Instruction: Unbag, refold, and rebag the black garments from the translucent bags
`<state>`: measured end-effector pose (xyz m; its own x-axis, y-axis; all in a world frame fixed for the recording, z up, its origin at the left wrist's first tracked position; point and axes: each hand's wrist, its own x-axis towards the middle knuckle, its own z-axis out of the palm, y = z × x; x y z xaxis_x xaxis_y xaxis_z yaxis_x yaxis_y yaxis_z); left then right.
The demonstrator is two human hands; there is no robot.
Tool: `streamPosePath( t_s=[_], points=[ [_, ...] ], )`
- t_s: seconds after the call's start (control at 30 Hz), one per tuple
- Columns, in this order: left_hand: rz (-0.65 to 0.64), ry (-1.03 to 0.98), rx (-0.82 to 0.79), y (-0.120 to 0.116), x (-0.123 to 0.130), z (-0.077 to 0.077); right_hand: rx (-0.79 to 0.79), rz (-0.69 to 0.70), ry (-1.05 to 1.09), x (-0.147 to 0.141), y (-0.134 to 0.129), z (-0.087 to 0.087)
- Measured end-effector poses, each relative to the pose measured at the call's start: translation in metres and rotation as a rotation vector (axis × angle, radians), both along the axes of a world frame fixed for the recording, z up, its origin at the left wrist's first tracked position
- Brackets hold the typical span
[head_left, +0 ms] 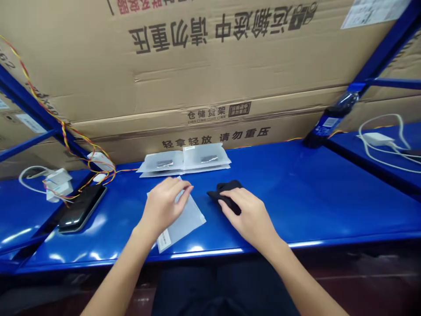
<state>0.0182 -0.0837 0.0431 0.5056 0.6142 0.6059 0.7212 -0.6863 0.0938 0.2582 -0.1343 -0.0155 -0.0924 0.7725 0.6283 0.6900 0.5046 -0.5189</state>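
While right grip (pixel 248 213) pinches one black item (pixel 230 186), likely cloth, left grip (pixel 164 204) pressed together, above one translucent bag (pixel 187 221)

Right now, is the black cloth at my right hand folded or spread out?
Folded or bunched, not spread: the black cloth forms a small, layered bundle at your right hand. Your fingers hide how neat it is.

Head-worn cam, looks fwd + down, fairly close over blue shelf (pixel 296 193), facing cardboard boxes (pixel 184 87) behind.
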Motion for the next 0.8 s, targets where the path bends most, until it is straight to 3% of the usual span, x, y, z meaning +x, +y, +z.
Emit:
streamPosePath(
  t_s=[0.1,0.2,0.3,0.4,0.5,0.6,0.7,0.8],
  points=[
    [-0.028,-0.171,-0.032,-0.031,0.045,-0.009,-0.045,-0.157,0.405,0.023,0.006,0.008],
    [0.069,-0.171,-0.091,-0.038,0.092,-0.029,-0.128,-0.347,0.754,0.067,0.012,0.006],
    [0.075,-0.077,-0.188,-0.033,0.128,-0.048,-0.252,-0.484,0.87,0.112,0.016,-0.01],
    [0.034,-0.048,-0.276,-0.031,0.146,-0.057,-0.338,-0.454,0.855,0.135,0.013,-0.02],
    [0.036,-0.122,-0.344,-0.033,0.151,-0.053,-0.295,-0.38,0.856,0.128,0.006,-0.014],
    [0.108,-0.294,-0.398,-0.037,0.148,-0.043,-0.235,-0.323,0.856,0.101,0.001,0.002],
    [0.19,-0.419,-0.46,-0.044,0.144,-0.035,-0.29,-0.19,0.872,0.071,-0.005,0.013],
    [0.287,-0.388,-0.481,-0.049,0.136,-0.03,-0.371,-0.074,0.904,0.053,-0.006,0.014]
  ],
)
